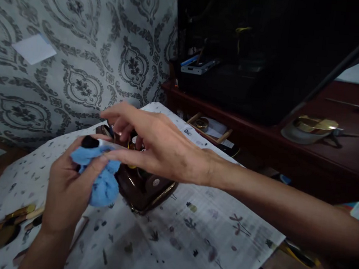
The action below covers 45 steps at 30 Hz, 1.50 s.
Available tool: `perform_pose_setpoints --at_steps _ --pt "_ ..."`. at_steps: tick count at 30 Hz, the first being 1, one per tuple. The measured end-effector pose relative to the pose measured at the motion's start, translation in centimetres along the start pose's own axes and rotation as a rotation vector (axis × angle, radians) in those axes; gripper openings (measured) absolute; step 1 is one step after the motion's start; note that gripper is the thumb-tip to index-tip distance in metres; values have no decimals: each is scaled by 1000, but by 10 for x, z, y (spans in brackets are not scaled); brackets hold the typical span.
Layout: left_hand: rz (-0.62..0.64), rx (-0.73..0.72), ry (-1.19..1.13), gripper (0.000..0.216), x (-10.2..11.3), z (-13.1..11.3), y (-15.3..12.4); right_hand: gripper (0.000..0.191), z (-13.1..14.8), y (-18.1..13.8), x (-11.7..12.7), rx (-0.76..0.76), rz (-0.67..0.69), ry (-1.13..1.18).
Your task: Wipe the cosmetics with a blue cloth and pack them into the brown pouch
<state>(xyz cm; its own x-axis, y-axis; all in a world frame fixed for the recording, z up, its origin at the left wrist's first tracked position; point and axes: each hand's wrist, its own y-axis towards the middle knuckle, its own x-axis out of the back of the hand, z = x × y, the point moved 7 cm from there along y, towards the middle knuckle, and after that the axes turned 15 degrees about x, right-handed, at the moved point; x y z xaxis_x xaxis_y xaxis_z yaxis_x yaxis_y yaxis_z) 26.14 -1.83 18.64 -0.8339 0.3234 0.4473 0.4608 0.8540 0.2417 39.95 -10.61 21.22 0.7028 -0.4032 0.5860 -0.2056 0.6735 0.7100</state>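
blue cloth (pixel 104 184): bunched, touching bag | brown bag (pixel 143 192): gold zip, on printed paper (pixel 189 236)

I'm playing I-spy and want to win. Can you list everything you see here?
cloth: one, blue, bunched in the left hand
bag: one, brown with a zip, on the sheet, under the right hand
sheet: one, white with small drawings, spread under everything
brushes: a few, gold and tan, lower left on the sheet
paper square: one, white, on the patterned wall
tin: one, gold, behind the sheet
dish: one, gold-topped, on the reddish shelf
left hand: fingers closed on the cloth
right hand: fingers spread
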Motion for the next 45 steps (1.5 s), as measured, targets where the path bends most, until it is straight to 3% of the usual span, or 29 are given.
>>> perform_pose_setpoints --at_steps 2,5,9,12,15,17,20,29,38,45 --pt "-20 96 -201 24 3 4 0 30 -9 -6 -2 -5 34 46" --pt "16 250 -408 34 -3 8 -1 16 -21 -14 -11 -9 137 83" --pt "50 322 -388 32 -8 11 -1 15 -28 -19 -11 13 49 198" --pt "61 187 28 31 -5 10 -4 18 -33 -26 1 -24 -89 236" --pt "99 -208 520 32 -11 2 -20 14 -35 -32 17 -67 -175 158" --pt "90 -410 684 29 -12 4 -34 11 -33 -34 27 -99 -196 66" --pt "48 -532 737 29 -8 11 -46 9 -31 -29 25 -140 -134 -27" --pt "6 -512 706 28 -8 18 -50 10 -50 6 -62 -181 368 -115" --pt "9 -462 666 30 -2 25 -52 31 -68 9 -93 -361 542 -38" --pt "2 -466 662 30 -3 23 -52 42 -62 6 -86 -389 484 -48"
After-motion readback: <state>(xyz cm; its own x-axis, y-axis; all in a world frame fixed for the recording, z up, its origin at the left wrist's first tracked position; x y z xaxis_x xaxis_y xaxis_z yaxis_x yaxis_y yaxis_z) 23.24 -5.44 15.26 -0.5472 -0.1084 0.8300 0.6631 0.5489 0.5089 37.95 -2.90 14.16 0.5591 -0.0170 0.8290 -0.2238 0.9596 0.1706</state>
